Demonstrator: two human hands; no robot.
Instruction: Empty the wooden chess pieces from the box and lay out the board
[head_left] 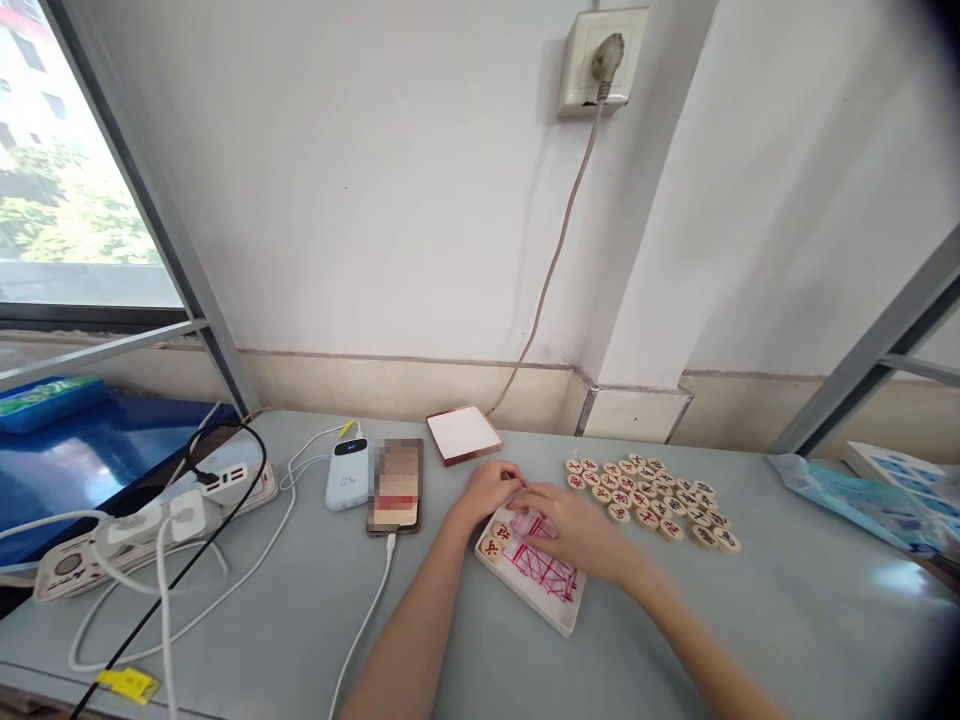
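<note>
The left hand (487, 490) rests at the far edge of a white xiangqi board (544, 590) printed with red lines, while the blurred right hand (564, 530) lies across its middle. Neither grip is spread wide, but whether either has hold of a piece I cannot tell. Two round wooden pieces (496, 542) lie at the board's left corner, and a large cluster of wooden xiangqi pieces (645, 500) sits just right of it on the grey desk (795, 610). Beyond the left hand are a power bank (347, 475), a phone (395, 487) with a cable plugged in, and a red-rimmed white box (463, 433) — near each other, not touching the hands.
</note>
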